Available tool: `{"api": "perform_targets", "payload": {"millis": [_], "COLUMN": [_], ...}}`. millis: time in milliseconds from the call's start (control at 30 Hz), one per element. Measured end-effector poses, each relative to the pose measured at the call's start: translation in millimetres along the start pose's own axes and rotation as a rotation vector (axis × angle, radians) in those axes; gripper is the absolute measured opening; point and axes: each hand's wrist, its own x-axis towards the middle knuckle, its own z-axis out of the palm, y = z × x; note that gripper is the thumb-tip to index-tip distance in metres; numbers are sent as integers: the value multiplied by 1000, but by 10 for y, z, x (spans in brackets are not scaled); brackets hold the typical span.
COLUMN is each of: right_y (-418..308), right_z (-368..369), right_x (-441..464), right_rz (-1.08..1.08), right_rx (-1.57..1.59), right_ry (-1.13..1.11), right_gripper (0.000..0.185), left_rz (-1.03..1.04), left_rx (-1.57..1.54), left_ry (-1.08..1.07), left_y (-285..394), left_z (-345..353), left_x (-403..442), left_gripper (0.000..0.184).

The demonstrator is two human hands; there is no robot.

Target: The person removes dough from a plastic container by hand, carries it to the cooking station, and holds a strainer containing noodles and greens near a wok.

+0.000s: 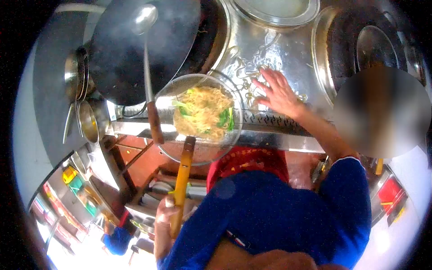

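Note:
My left hand (166, 212) is closed around the yellow handle (181, 189) of a wide mesh strainer (168, 150). A heap of cooked noodles (204, 110) with green leafy vegetables (223, 118) lies in the strainer, which is over the front edge of the stove. To the right of it, my right hand (280, 92) is over the wet metal stove top (288, 49), fingers spread and nothing held. Loose noodle strands (246, 83) are scattered on the metal beside these fingers. A ladle (148, 85) with a wooden handle reaches from the wok across the strainer's left rim.
A steaming dark wok (121, 58) stands tilted at the upper left. A round lidded or filled pot (276, 9) is at the back, and another wok (346, 40) at the right. Pans (90, 123) hang at the left. Another person's blue sleeve (118, 240) shows at lower left.

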Motion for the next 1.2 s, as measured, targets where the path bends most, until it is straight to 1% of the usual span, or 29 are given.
{"api": "perform_targets", "payload": {"millis": [33,67,167,200,300,333,433,500,533,600,667,700,767,833,900,933,967,1033,1067,1100,1133,1167,1200], "right_y": [42,70,6,-44,-17,14,301,605,668,756,163,-162,-635,-1185,-1708,-1848,-1917,-1831,-1719,-1350,-1078,-644,-304], "right_z": [41,43,40,23,141,127,170,86,26,-7,-726,-933,-1152,-1255,-1233,-1129,-999,-922,-930,-1003,-1087,-960,-895], "right_x": [129,267,525,558,499,511,487,534,513,551,765,834,919,998,1094,1085,1037,837,692,505,352,113,-52], "right_rz": [1,-14,-158,-195,-225,-241,12,226,326,515,625,657,720,687,881,798,713,523,424,427,539,735,857], "right_rx": [-43,-11,-70,-13,-62,23,-42,-42,-32,199,228,287,406,538,799,807,813,563,440,370,250,238,211], "right_ry": [31,51,-85,34,-183,-87,-78,-106,22,155,268,323,437,499,308,126,-54,92,156,187,246,239,185], "right_gripper": [96,86,70,48,31,22,17,15,8,13,20,20,20,20,22,23,25,29,32,37,37,38,41], "left_rz": [4,-12,-58,-73,-86,-82,-50,-58,-61,-16,1,-5,-25,-53,-77,-89,-62,-10,-2,4,10,7,6], "left_rx": [24,33,48,44,-32,-64,-34,22,47,29,18,16,17,25,75,100,105,112,112,109,104,99,95], "left_ry": [30,24,-2,-17,-33,-36,-209,-208,-209,-246,-289,-314,-368,-425,-408,-396,-431,-493,-490,-483,-471,-441,-411], "left_y": [-44,-99,-147,-127,-240,-280,-186,-74,-23,78,159,201,228,180,123,83,37,-27,-57,-108,-171,-232,-281], "left_z": [-34,-116,-308,-322,-436,-484,-499,-549,-570,-562,-558,-557,-608,-701,-829,-861,-880,-912,-905,-901,-902,-890,-929], "left_x": [-14,12,79,89,93,96,122,137,149,180,221,241,296,423,501,548,599,663,657,632,589,539,481], "left_gripper": [52,52,51,50,49,48,45,45,44,44,45,45,46,48,49,49,49,49,49,50,50,50,50]}}
